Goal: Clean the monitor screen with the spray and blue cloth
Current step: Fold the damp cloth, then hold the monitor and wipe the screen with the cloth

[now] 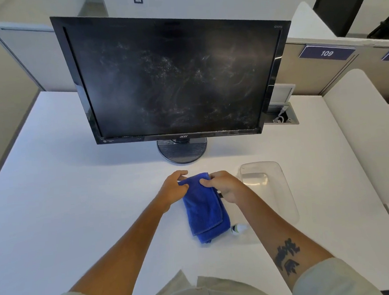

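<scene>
A black monitor (172,79) stands on the white desk, its dark screen covered with pale smears and speckles. In front of its round base lies a folded blue cloth (205,211). My left hand (172,190) pinches the cloth's top left corner and my right hand (223,185) pinches its top right corner. A small white spray bottle (238,229) lies on the desk just right of the cloth's lower end, partly hidden under my right forearm.
A clear plastic container (281,187) sits right of my right hand. A cable hatch (281,116) is set in the white desk (76,190) behind the monitor's right side. Partition panels and a black chair (340,3) stand beyond the desk.
</scene>
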Demonstrator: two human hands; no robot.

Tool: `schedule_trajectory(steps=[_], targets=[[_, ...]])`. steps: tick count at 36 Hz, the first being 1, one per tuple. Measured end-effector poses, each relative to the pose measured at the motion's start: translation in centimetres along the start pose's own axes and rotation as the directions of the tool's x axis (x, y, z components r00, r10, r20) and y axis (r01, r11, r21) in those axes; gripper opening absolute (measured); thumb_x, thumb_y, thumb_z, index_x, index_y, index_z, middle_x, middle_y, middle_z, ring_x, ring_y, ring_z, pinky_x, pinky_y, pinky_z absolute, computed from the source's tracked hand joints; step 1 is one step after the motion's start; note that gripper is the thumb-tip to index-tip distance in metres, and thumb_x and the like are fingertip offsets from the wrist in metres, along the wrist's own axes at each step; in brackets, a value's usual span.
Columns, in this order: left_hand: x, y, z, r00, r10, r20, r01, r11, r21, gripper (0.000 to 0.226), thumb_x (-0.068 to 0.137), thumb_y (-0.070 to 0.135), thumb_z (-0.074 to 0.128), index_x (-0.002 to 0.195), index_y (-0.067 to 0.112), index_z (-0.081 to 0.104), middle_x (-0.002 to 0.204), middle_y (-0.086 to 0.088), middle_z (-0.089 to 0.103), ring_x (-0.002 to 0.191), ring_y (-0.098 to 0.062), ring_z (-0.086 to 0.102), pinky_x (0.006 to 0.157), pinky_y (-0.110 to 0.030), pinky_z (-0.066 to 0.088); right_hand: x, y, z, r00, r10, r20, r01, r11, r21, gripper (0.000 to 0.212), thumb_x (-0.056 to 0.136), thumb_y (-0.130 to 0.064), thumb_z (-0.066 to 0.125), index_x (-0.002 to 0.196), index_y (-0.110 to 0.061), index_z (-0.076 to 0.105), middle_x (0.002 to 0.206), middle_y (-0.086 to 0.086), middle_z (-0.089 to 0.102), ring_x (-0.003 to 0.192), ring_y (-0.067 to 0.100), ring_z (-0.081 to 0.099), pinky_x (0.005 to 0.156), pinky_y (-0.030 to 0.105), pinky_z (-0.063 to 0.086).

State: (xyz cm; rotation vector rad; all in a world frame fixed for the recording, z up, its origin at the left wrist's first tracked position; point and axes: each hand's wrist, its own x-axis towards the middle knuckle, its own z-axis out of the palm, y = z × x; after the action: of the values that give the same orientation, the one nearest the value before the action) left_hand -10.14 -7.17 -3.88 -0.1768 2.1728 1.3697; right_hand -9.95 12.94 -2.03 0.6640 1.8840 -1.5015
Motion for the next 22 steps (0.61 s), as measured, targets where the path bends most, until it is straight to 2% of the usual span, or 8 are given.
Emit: schedule_trajectory(steps=[3, 5, 7, 9, 11, 14, 16, 22], targets=[[-0.5, 1.3, -1.3, 0.998, 0.0, 0.063, 0.005, 0.996, -0.088, 0.043, 0.102, 0.027, 0.068, 0.145, 0.023, 0.06, 0.135, -0.001, 0.061, 0.125, -0.022, 0.058, 0.096, -0.033, 0.049, -0.7, -0.5, -0.7, 0.991, -0.011, 0.13, -0.01, 0.987, 0.163, 0.031, 0.094, -0.021, 0.079, 0.121, -0.007, 0.075, 0.121, 0.01, 0.077, 0.119, 0.029, 0.068, 0.104, 0.042, 0.054], [-0.8, 2.4, -2.3, 0.995, 0.024, 0.095, -0.011, 0.992, -0.128, 0.037, 0.101, 0.04, 0.069, 0.132, 0.021, 0.07, 0.13, 0.002, 0.066, 0.124, -0.021, 0.061, 0.095, -0.033, 0.048, -1.3, -1.0, -1.1, 0.98, -0.041, 0.195, -0.002, 0.976, 0.216, 0.033, 0.094, -0.019, 0.079, 0.124, -0.007, 0.074, 0.126, 0.011, 0.075, 0.124, 0.031, 0.066, 0.112, 0.046, 0.05], [-1.3, 3.5, -3.2, 0.991, 0.053, 0.123, -0.037, 0.991, -0.128, 0.031, 0.101, 0.043, 0.066, 0.116, 0.018, 0.077, 0.12, -0.003, 0.072, 0.116, -0.022, 0.064, 0.094, -0.033, 0.05, -2.1, -1.9, -1.4, 0.97, -0.081, 0.229, 0.022, 0.967, 0.253, 0.035, 0.093, -0.02, 0.079, 0.126, -0.009, 0.074, 0.129, 0.012, 0.074, 0.128, 0.034, 0.064, 0.116, 0.052, 0.046], [-1.8, 4.8, -4.2, 0.983, 0.105, 0.15, -0.088, 0.989, -0.117, 0.029, 0.104, 0.041, 0.063, 0.103, 0.015, 0.077, 0.111, -0.01, 0.073, 0.104, -0.02, 0.064, 0.091, -0.033, 0.049, -3.3, -3.0, -1.7, 0.958, -0.137, 0.251, 0.064, 0.959, 0.276, 0.035, 0.094, -0.019, 0.077, 0.128, -0.008, 0.073, 0.13, 0.015, 0.073, 0.128, 0.037, 0.064, 0.115, 0.053, 0.047], [-2.4, 6.3, -5.2, 0.968, 0.192, 0.161, -0.174, 0.977, -0.123, 0.026, 0.106, 0.035, 0.06, 0.1, 0.015, 0.075, 0.108, -0.014, 0.072, 0.096, -0.017, 0.063, 0.087, -0.032, 0.05, -4.7, -4.1, -2.0, 0.935, -0.21, 0.284, 0.12, 0.945, 0.303, 0.036, 0.098, -0.021, 0.073, 0.131, -0.007, 0.07, 0.131, 0.017, 0.071, 0.126, 0.038, 0.065, 0.112, 0.052, 0.05], [-3.1, 8.6, -6.5, 0.944, 0.284, 0.166, -0.261, 0.954, -0.148, 0.023, 0.108, 0.035, 0.058, 0.101, 0.019, 0.074, 0.101, -0.002, 0.074, 0.094, -0.016, 0.065, 0.084, -0.032, 0.055, -6.6, -5.6, -2.6, 0.896, -0.339, 0.287, 0.229, 0.907, 0.354, 0.038, 0.104, -0.023, 0.064, 0.137, -0.004, 0.063, 0.134, 0.021, 0.068, 0.118, 0.035, 0.068, 0.105, 0.048, 0.056], [-3.4, 10.3, -7.1, 0.932, 0.326, 0.159, -0.309, 0.943, -0.123, 0.022, 0.108, 0.036, 0.057, 0.101, 0.023, 0.073, 0.1, 0.002, 0.074, 0.094, -0.015, 0.067, 0.081, -0.031, 0.055, -7.5, -6.3, -2.8, 0.885, -0.4, 0.238, 0.301, 0.882, 0.363, 0.039, 0.104, -0.026, 0.061, 0.139, -0.008, 0.062, 0.134, 0.018, 0.068, 0.118, 0.032, 0.068, 0.101, 0.045, 0.058], [-3.8, 15.6, -8.6, 0.913, 0.394, 0.108, -0.382, 0.917, -0.117, 0.021, 0.108, 0.035, 0.058, 0.099, 0.023, 0.073, 0.097, 0.004, 0.073, 0.095, -0.015, 0.067, 0.076, -0.03, 0.054, -9.1, -7.8, -2.3, 0.852, -0.505, 0.136, 0.455, 0.843, 0.287, 0.056, 0.099, -0.048, 0.058, 0.149, -0.024, 0.052, 0.144, 0.002, 0.064, 0.134, 0.029, 0.06, 0.11, 0.047, 0.053]])
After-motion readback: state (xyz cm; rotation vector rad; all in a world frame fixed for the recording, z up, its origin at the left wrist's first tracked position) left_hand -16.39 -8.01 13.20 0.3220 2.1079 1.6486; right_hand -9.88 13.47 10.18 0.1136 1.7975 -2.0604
